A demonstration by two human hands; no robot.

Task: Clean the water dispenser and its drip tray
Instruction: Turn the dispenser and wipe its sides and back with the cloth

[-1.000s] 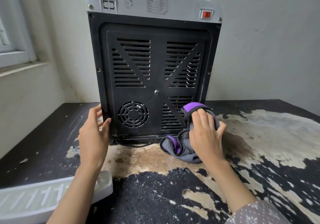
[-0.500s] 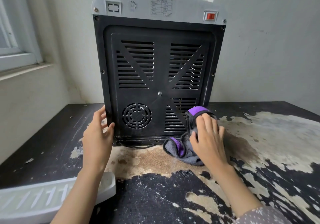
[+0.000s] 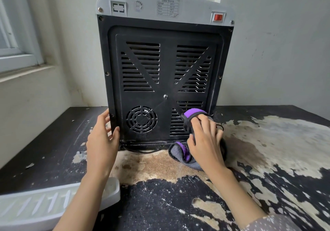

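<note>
The water dispenser (image 3: 164, 80) stands on the table with its black vented back panel facing me and a grey top strip with a red switch. My left hand (image 3: 102, 141) rests with straight fingers against the panel's lower left edge. My right hand (image 3: 205, 141) presses a grey and purple cloth (image 3: 180, 152) against the panel's lower right corner; part of the cloth hangs onto the table. The white drip tray (image 3: 44, 207) lies at the near left, partly behind my left forearm.
The black table top (image 3: 160, 204) is badly peeled, with bare tan and whitish patches in the middle and right. A wall stands close behind the dispenser, and a window sill (image 3: 21, 71) runs along the left. A dark cable lies under the dispenser's lower edge.
The view has shifted slightly, moving the dispenser rightward in frame. My right hand with the cloth has stayed at the lower right corner of the panel; my left hand keeps its place.
</note>
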